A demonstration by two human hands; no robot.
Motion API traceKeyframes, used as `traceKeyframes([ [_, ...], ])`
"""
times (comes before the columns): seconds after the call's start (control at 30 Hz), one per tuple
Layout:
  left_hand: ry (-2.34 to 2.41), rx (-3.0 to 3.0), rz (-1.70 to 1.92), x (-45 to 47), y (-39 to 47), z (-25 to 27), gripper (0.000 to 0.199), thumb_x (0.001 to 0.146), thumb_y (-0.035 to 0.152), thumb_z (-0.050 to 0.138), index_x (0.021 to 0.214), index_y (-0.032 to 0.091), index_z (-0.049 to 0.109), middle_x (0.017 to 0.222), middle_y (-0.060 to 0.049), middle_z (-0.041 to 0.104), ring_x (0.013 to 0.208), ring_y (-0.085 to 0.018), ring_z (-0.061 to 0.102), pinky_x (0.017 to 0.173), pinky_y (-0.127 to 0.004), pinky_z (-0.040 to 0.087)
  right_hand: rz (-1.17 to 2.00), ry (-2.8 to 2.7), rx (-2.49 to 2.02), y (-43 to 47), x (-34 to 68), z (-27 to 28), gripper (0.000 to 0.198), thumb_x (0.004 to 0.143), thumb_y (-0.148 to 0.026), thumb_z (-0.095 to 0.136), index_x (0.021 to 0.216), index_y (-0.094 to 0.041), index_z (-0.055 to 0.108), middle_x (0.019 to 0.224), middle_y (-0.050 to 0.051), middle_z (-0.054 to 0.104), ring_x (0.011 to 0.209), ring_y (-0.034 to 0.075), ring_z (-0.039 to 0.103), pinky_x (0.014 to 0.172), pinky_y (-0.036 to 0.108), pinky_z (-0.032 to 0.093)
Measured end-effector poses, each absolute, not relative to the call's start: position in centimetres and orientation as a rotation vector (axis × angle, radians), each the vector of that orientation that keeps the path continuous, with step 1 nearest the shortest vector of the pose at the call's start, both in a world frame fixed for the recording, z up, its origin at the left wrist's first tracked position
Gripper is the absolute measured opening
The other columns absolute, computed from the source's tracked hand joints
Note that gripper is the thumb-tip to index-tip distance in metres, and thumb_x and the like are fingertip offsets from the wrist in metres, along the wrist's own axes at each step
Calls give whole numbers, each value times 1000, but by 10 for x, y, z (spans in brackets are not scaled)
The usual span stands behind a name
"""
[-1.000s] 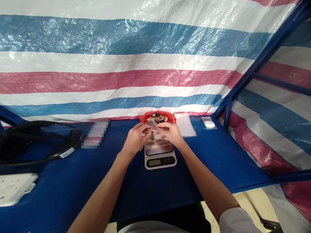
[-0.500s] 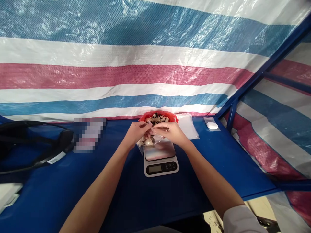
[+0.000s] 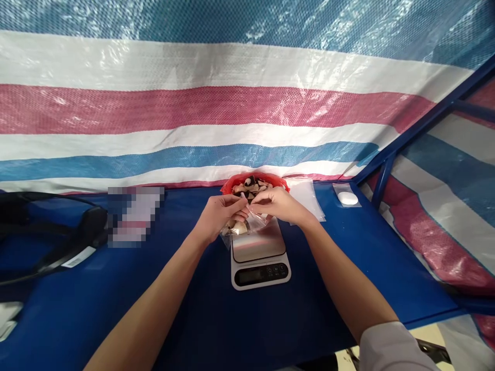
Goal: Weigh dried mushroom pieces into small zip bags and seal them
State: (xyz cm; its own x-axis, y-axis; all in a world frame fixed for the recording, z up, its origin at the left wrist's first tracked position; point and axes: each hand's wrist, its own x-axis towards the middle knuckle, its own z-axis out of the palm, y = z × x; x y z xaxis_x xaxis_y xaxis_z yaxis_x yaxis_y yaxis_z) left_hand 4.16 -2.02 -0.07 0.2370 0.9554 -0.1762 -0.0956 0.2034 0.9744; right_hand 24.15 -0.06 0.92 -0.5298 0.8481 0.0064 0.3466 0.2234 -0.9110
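Clear bag (image 3: 238,227) in hands (image 3: 217,215) (image 3: 281,203), slanted, filled end lower left

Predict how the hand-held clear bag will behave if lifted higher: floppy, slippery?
The clear bag will probably flop, since its thin film is creased. Its shiny surface may feel slippery. The pieces bunched toward its left may weigh that side down.

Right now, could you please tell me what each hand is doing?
Left hand: closed, its fingers gripping the clear plastic bag.
Right hand: closed, thumb and fingers pinching the same bag.
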Motion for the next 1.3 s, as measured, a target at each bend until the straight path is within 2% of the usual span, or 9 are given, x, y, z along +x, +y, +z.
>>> traceKeyframes([
  [0.23, 1047, 1054, 883, 35, -22, 1, 42, 63, 49, 90, 78, 12, 75, 73, -6, 74, 66, -14, 67, 64, -25, 56, 1181, -2013, -1119, 2, 244, 8, 23, 83, -37, 72, 80, -16, 78, 70, 2, 69, 66, 15, 63, 61, 26, 54],
  [0.47, 991, 1107, 918, 36, -22, 2, 36, 68, 44, 88, 78, 12, 76, 76, -6, 73, 69, -14, 67, 66, -25, 55, 1469, -1874, -1121, -1, 247, 11, 34, 85, -51, 69, 83, -17, 75, 73, 2, 67, 66, 15, 65, 52, 23, 56],
  [0.7, 984, 1156, 956, 40, -26, 3, 34, 69, 43, 87, 80, 13, 77, 75, -6, 73, 69, -15, 67, 65, -27, 55, 1507, -1842, -1087, 0, 248, 9, 31, 82, -47, 74, 88, -17, 76, 71, 1, 67, 64, 14, 67, 50, 22, 57],
  [1.07, 1022, 1150, 944, 42, -26, 2, 37, 65, 44, 88, 77, 12, 75, 70, -5, 72, 66, -15, 67, 66, -27, 55, 1469, -1817, -1039, 1, 244, 2, 25, 80, -41, 75, 84, -16, 76, 74, 2, 69, 63, 14, 67, 53, 24, 59],
  [1.3, 1068, 1278, 928, 36, -26, 4, 29, 70, 41, 83, 76, 14, 72, 70, -4, 72, 63, -16, 67, 66, -30, 56, 1355, -1764, -1099, 1, 239, -2, 19, 75, -36, 76, 77, -17, 75, 71, 1, 69, 64, 15, 65, 53, 25, 55],
])
